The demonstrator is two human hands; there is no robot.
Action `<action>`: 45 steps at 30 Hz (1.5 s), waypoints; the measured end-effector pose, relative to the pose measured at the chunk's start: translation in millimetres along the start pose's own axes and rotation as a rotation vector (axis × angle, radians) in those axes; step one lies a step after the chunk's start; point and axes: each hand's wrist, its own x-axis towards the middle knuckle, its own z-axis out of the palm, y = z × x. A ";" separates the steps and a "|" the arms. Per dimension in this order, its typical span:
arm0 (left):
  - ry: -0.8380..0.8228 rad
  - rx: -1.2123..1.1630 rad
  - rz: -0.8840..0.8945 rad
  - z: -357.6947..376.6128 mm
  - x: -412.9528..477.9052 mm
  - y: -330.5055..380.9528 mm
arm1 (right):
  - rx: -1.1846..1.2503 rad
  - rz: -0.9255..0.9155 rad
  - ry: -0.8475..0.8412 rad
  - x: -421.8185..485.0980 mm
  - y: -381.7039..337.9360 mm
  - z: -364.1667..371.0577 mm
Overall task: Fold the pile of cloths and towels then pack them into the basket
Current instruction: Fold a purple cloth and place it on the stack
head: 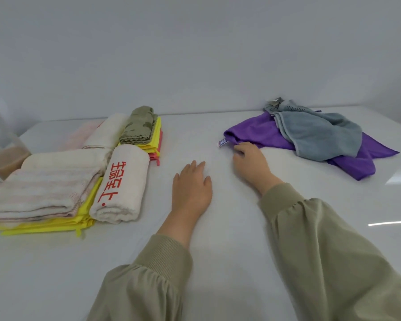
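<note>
my left hand [192,188] lies flat on the white tabletop [218,239] near the middle, fingers straight and together, holding nothing. my right hand [250,163] reaches farther out and to the right, its fingers curled onto the near left edge of a purple cloth [259,133], just beside a small sewn label [223,143]. the two hands are apart. the purple cloth lies unfolded and rumpled at the far right, with a crumpled grey towel [320,135] lying on top of it. on the left stand the folded pieces: a rolled white towel with red characters [123,184], a striped pale towel [39,193] resting on flat yellow cloths [44,225], and behind them a cream towel [107,133] and an olive green cloth [139,126] set on more yellow and a pink layer. a pale basket [2,158] shows at the far left edge, partly cut off by the frame. olive sleeves [322,251] cover both my arms.
</note>
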 end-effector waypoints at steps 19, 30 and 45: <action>-0.007 -0.548 -0.023 -13.7 -8.0 0.3 | -0.499 0.161 -0.038 -71.3 -6.0 -46.4; -0.220 -0.268 -0.109 -30.4 -1.7 21.6 | -0.366 0.006 0.066 -58.5 -26.2 -59.5; 0.668 -0.864 -0.371 -92.2 39.7 66.8 | 0.418 0.541 0.447 15.8 9.6 -136.5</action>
